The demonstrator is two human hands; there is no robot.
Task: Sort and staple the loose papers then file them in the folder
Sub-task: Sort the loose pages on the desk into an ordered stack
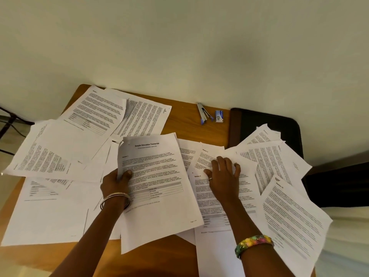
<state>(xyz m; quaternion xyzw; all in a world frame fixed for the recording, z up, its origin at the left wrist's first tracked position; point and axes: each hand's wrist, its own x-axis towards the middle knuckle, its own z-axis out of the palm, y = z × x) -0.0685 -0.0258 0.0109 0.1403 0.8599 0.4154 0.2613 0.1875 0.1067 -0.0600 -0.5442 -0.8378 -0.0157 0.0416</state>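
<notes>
Loose printed papers [65,136] lie scattered over a wooden table [185,118]. My left hand [114,183] grips the left edge of a sheet titled "Sample Education Transcript" [157,188], thumb on top. My right hand [224,174] rests on the sheets [207,158] to the right of it, fingers bent over the paper; whether it pinches one I cannot tell. A silver stapler [204,113] lies at the table's far edge, apart from both hands. A dark folder [265,120] lies at the far right, partly under papers.
A small blue staple box [219,116] sits beside the stapler. A pale wall rises right behind the table. A dark object [337,182] stands off the table's right side. Papers overhang the left and right table edges.
</notes>
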